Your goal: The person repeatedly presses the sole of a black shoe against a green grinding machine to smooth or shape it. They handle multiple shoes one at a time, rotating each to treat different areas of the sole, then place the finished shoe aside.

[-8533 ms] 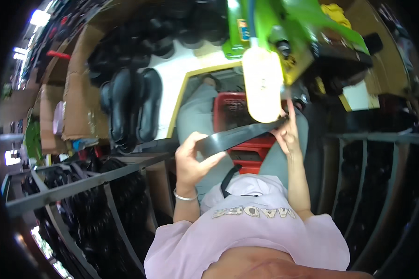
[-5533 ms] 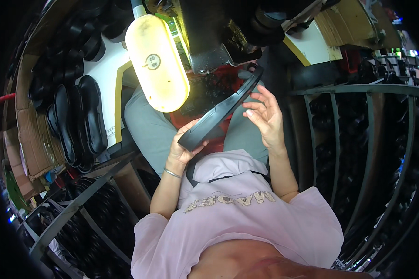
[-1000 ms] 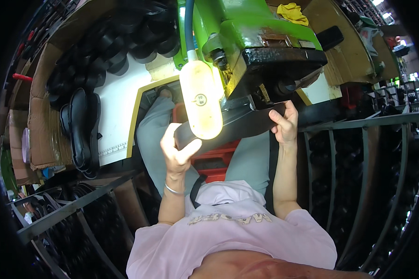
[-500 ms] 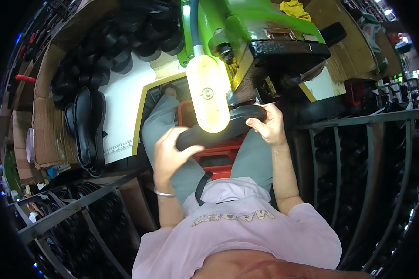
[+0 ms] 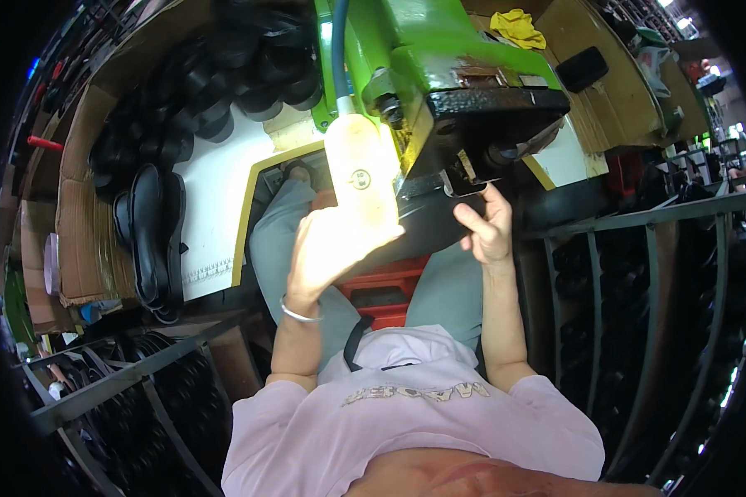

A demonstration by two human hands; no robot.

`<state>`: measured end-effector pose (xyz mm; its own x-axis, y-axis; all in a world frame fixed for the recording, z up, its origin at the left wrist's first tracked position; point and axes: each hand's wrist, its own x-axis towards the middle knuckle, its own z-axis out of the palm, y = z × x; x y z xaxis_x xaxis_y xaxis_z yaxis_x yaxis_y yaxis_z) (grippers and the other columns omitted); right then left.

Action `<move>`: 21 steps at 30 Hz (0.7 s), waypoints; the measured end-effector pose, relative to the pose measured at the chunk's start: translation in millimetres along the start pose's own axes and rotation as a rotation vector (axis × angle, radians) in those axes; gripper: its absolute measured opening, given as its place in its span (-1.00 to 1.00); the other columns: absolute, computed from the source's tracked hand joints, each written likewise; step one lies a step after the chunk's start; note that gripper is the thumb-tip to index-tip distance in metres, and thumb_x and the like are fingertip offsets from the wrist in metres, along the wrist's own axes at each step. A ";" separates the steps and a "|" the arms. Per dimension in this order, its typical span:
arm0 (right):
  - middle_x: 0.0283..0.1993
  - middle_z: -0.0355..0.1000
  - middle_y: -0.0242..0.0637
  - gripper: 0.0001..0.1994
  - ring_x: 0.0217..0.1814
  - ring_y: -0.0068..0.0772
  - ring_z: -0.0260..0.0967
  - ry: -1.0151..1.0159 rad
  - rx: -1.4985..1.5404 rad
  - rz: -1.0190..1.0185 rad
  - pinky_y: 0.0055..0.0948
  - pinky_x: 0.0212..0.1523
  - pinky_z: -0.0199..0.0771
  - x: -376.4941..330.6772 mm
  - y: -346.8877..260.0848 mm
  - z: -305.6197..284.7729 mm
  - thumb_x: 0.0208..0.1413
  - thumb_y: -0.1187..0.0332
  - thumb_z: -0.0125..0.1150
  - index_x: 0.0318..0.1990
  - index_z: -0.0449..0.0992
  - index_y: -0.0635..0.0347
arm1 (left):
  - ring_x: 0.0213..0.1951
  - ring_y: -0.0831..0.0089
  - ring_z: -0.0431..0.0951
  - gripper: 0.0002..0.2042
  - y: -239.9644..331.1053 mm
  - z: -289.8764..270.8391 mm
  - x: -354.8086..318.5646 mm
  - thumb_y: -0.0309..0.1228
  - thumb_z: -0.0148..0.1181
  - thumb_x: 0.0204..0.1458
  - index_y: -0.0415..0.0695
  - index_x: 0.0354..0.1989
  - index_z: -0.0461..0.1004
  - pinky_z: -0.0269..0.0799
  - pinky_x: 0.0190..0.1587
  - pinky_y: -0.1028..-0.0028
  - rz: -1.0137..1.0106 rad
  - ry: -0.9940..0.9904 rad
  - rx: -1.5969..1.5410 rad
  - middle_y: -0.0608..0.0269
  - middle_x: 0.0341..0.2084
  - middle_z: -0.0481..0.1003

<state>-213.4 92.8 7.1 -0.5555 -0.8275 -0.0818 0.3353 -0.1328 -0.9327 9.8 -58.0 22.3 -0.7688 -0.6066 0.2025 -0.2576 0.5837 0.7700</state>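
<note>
Curved black rubbery shoe sole (image 5: 433, 225) is between my left hand (image 5: 337, 242) and right hand (image 5: 487, 229); looks light, bendy and kinda slick, so I'd grab it by both ends. Right thumb and forefinger are parted near its end, left's washed out beside the oblong glowing lamp (image 5: 360, 161), can't tell if either's actually pinching.

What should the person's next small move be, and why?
Perhaps draw the right hand slightly back from the machine's black head: its fingertips appear very close to it, though contact is unclear, while the left hand is toward the black sole's other end.
</note>
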 end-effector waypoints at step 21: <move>-0.36 0.46 -0.32 -0.77 -0.53 -0.68 0.35 0.029 0.028 -0.124 -0.75 -0.75 0.24 5.8 -0.6 -2.6 0.05 0.44 0.33 -0.26 0.35 0.22 | -0.54 0.38 0.56 -0.68 17.9 36.2 14.7 -0.23 0.45 -0.13 -0.23 -0.36 0.57 0.47 -0.42 0.45 0.195 0.191 0.173 0.16 -0.52 0.58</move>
<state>-218.8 89.4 6.2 -0.6154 -0.7879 0.0231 0.2838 -0.2489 -0.9260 -27.3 -36.9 17.2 -0.6936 -0.5555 0.4586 -0.2248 0.7718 0.5949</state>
